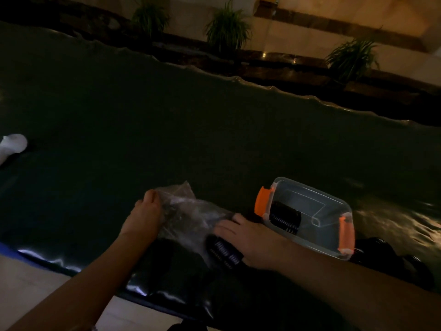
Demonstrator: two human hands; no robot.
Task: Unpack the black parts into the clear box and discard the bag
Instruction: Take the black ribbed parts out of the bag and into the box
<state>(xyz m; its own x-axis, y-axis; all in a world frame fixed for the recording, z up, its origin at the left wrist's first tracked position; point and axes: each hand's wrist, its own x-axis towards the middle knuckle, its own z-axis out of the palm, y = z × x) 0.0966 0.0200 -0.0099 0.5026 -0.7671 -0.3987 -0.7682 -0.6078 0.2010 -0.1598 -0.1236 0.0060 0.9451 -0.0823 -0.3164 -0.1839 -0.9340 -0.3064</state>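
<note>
A crumpled clear plastic bag (pixel 188 211) lies on the dark table near its front edge. My left hand (pixel 145 216) pinches the bag's left end. My right hand (pixel 250 240) rests at the bag's right mouth, fingers closed over a black ribbed part (pixel 224 252) that sticks out from under it. More dark parts show dimly inside the bag. Just to the right stands the clear box (pixel 331 211) with orange latches, and one black ribbed part (pixel 285 218) lies inside it at its left end.
A dark green glossy sheet (pixel 167 130) covers the table, with a wavy far edge. A white object (pixel 13 144) sits at the far left. Dark round items (pixel 391 254) lie right of the box. Potted plants (pixel 226 27) stand beyond the table.
</note>
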